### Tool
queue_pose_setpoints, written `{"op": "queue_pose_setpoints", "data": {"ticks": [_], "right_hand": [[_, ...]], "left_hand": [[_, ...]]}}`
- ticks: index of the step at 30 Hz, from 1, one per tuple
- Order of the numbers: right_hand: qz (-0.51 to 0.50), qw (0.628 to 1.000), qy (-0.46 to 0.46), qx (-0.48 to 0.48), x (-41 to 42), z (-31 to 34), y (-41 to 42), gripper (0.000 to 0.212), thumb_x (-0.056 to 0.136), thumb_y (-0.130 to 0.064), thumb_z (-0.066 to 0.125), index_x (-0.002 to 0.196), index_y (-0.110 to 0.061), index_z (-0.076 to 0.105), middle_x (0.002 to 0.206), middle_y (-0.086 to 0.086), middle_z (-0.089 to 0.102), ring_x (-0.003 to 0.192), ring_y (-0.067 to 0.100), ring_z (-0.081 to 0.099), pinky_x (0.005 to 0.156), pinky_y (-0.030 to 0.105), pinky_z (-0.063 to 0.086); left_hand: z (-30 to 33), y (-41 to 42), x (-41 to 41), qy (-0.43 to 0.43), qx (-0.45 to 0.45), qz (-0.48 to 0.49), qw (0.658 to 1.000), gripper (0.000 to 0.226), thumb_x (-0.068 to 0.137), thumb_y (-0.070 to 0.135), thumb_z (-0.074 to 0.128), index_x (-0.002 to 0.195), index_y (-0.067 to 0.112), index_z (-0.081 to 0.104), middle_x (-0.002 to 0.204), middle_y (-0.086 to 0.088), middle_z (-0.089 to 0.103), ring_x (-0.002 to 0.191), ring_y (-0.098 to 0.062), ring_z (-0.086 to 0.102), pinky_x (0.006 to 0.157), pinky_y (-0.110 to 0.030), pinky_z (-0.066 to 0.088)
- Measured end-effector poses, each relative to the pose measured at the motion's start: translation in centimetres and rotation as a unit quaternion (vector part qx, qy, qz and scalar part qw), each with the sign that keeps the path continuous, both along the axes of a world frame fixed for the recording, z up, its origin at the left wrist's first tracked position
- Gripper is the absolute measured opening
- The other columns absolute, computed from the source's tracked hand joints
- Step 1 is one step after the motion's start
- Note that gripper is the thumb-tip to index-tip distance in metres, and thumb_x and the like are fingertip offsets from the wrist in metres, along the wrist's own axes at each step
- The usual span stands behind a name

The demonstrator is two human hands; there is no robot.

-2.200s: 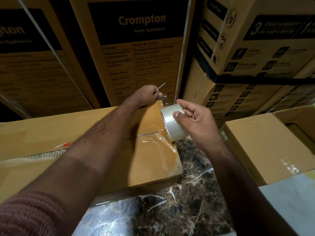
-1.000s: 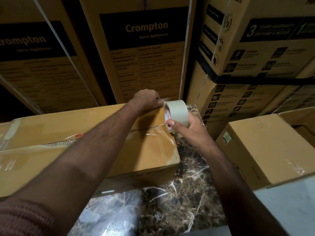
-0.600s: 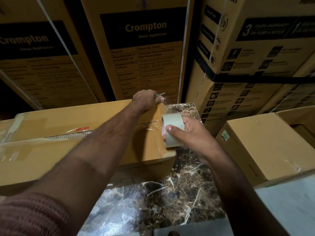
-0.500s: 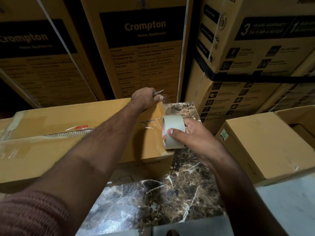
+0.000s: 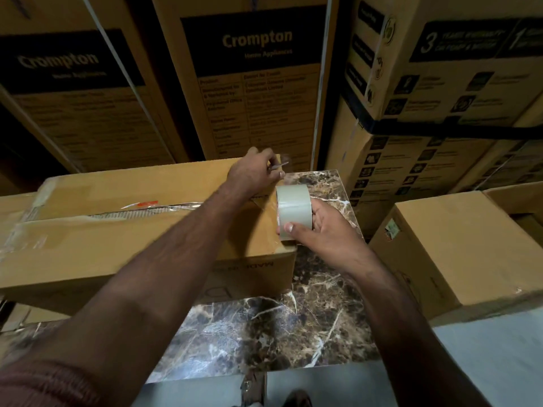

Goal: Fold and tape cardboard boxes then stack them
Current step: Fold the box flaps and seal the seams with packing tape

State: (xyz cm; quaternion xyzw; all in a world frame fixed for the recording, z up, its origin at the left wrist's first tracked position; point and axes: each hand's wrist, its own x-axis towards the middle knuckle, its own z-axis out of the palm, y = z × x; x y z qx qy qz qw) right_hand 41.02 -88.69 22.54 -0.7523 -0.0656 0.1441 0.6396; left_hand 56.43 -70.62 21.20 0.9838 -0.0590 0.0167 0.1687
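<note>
Right hand [image 5: 323, 227] grips tape roll [image 5: 293, 211] at end of cardboard box [image 5: 117, 245] on marble table [image 5: 293, 327]; left hand [image 5: 254, 174] pinches thin metal blade [image 5: 279, 165] at far corner; box looks light, flexible; steady by edges; tape film thin, sticky.

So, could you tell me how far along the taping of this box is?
Done: the box is folded shut, with tape along its top seam. In hand: the right hand holds the tape roll at the box's end; the left hand grips a thin metal tool. Left: cutting the tape and stacking.
</note>
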Motion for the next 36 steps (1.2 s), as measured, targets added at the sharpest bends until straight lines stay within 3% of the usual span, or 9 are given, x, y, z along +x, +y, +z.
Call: {"op": "queue_pose_setpoints", "data": {"ticks": [3,6,8,11,15,17,25,30,36], "right_hand": [[-0.011,1.0,-0.003,0.0,-0.2,0.3,0.0,0.045,0.094,-0.017,0.071,0.135,-0.016,0.053,0.116,0.001,0.071,0.108,0.014,0.069,0.091,0.033,0.058],[-0.019,1.0,-0.003,-0.013,-0.2,0.5,0.2,0.042,0.095,-0.018,0.069,0.134,-0.017,0.054,0.114,0.002,0.073,0.106,0.015,0.07,0.093,0.038,0.058],[-0.021,1.0,-0.005,-0.023,-0.3,0.6,0.3,0.039,0.095,-0.019,0.068,0.132,-0.018,0.055,0.112,0.002,0.073,0.104,0.015,0.071,0.093,0.04,0.057],[-0.027,0.999,-0.006,-0.039,-0.8,1.3,0.3,0.035,0.096,-0.018,0.068,0.129,-0.018,0.058,0.11,-0.001,0.073,0.103,0.014,0.07,0.087,0.032,0.058],[-0.034,0.997,0.0,-0.071,-2.6,1.7,0.3,0.021,0.095,-0.028,0.069,0.114,-0.019,0.067,0.103,0.001,0.075,0.097,0.021,0.072,0.087,0.043,0.06],[-0.071,0.995,-0.002,-0.075,-3.5,1.9,0.2,0.024,0.096,-0.033,0.068,0.115,-0.018,0.067,0.105,0.001,0.074,0.098,0.021,0.072,0.086,0.041,0.06],[-0.133,0.989,-0.019,-0.054,-7.0,0.6,0.8,0.033,0.099,-0.039,0.061,0.129,-0.024,0.059,0.115,-0.005,0.07,0.106,0.012,0.068,0.088,0.034,0.056],[-0.13,0.989,-0.041,-0.054,-8.1,0.3,1.4,0.045,0.094,-0.04,0.066,0.133,-0.02,0.054,0.118,0.0,0.07,0.106,0.016,0.07,0.091,0.046,0.059],[-0.159,0.981,-0.063,-0.086,-9.8,-0.4,2.3,0.047,0.089,-0.047,0.066,0.127,-0.021,0.055,0.114,0.003,0.069,0.101,0.019,0.07,0.083,0.046,0.062]], "left_hand": [[-0.4,-0.5,-0.7,-0.03,0.013,0.024,0.999,0.04,0.094,0.053,0.058,0.124,0.026,0.053,0.125,-0.009,0.046,0.103,-0.028,0.058,0.086,-0.043,0.053],[-1.0,-0.3,-1.2,-0.061,0.008,0.024,0.998,0.041,0.097,0.053,0.054,0.127,0.025,0.052,0.127,-0.01,0.046,0.105,-0.027,0.057,0.087,-0.042,0.052],[-1.3,0.3,-1.3,-0.059,-0.005,0.013,0.998,0.041,0.098,0.05,0.053,0.13,0.024,0.053,0.127,-0.01,0.045,0.106,-0.027,0.056,0.086,-0.04,0.051],[-1.3,0.6,-1.7,-0.035,-0.022,0.001,0.999,0.041,0.095,0.05,0.056,0.129,0.026,0.056,0.126,-0.01,0.043,0.106,-0.026,0.055,0.085,-0.037,0.048],[-1.1,1.0,-2.4,-0.022,-0.018,0.025,0.999,0.039,0.095,0.048,0.055,0.128,0.026,0.056,0.128,-0.012,0.042,0.107,-0.03,0.056,0.088,-0.04,0.049],[-0.5,0.8,-2.5,-0.031,-0.02,0.031,0.999,0.039,0.096,0.047,0.055,0.129,0.025,0.056,0.128,-0.013,0.042,0.109,-0.032,0.056,0.092,-0.042,0.05],[1.7,1.0,-5.4,0.126,0.009,-0.016,0.992,0.075,0.086,0.067,0.061,0.148,0.029,0.044,0.147,-0.012,0.031,0.131,-0.035,0.043,0.107,-0.048,0.042],[0.5,-0.2,-9.0,0.014,0.012,0.012,1.0,0.058,0.093,0.057,0.058,0.138,0.022,0.048,0.133,-0.013,0.037,0.112,-0.032,0.054,0.09,-0.044,0.05],[-0.6,-0.7,-11.1,-0.036,0.017,0.007,0.999,0.047,0.095,0.052,0.057,0.134,0.027,0.049,0.133,-0.011,0.043,0.111,-0.03,0.056,0.092,-0.048,0.053]]}}
